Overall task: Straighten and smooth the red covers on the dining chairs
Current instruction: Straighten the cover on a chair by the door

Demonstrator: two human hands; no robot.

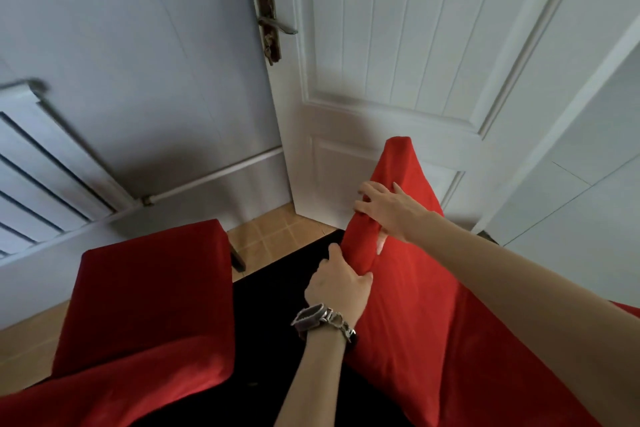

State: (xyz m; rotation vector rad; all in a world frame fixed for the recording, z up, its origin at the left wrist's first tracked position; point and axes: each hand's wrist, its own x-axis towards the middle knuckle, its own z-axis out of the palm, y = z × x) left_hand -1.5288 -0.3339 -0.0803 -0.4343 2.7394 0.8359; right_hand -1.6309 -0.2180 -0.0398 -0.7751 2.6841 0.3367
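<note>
Both hands on right chair's red cover

Left hand [337, 282] grips the red cover [408, 305] edge; right hand [388, 210] grasps the bunched fold above. Second covered chair [145, 291] stands left.

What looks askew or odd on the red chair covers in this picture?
The right chair's red cover is bunched into a thick roll along the backrest edge, where the left hand and right hand grip it. The left chair's cover looks smooth.

White door [398, 45], brass handle [273, 24], radiator [45, 163], tiled floor [273, 236]
</note>
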